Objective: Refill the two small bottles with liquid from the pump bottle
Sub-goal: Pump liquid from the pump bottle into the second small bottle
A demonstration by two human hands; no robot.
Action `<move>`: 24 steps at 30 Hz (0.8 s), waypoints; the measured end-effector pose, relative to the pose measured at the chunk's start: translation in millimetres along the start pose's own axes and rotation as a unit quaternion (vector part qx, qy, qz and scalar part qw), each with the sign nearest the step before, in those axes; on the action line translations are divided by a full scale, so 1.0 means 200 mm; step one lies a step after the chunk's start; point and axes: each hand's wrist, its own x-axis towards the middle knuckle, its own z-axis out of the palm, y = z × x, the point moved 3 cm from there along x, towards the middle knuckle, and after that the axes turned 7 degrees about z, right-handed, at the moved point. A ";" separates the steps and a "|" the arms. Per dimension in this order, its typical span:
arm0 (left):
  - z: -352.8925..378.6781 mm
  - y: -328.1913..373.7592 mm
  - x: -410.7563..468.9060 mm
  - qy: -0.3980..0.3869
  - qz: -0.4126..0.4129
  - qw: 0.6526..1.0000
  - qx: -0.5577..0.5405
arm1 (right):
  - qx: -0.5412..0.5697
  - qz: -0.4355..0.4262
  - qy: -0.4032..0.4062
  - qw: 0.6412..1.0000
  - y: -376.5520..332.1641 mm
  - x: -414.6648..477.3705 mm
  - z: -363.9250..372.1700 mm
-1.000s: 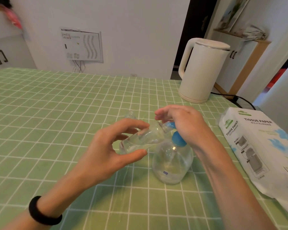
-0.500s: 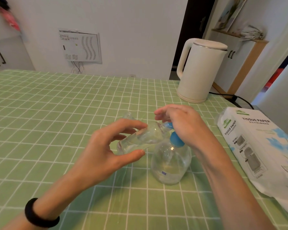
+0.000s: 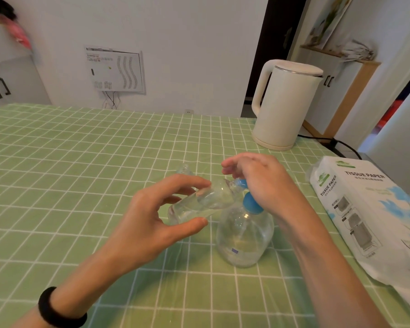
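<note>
I look down on a green checked tablecloth (image 3: pixel 81 162) below a white wall (image 3: pixel 187 43); a cream kettle (image 3: pixel 284 107) and a tissue paper pack (image 3: pixel 365 209) sit to the right. My left hand (image 3: pixel 140 228) pinches a tilted, clear small bottle (image 3: pixel 199 204) holding some clear liquid, its mouth at the nozzle. My right hand (image 3: pixel 263 181) curls over the blue head of the round pump bottle (image 3: pixel 244 237). A second small bottle (image 3: pixel 184 168) stands just behind.

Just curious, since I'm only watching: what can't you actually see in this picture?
Head view:
Pump head: mostly covered by the right hand.
Second small bottle: only its top shows behind the left hand and the held small bottle.
Tissue pack: cut off by the right edge.
Wall panel print: too small.
</note>
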 end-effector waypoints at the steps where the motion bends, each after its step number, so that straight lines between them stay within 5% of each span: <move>1: 0.00 0.00 0.00 -0.002 -0.004 1.000 -0.001 | 0.002 0.004 0.001 1.000 0.00 0.00 0.00; 24: 0.01 -0.01 -0.01 -0.011 0.000 1.000 0.012 | 0.017 0.029 -0.018 0.999 0.02 -0.01 0.02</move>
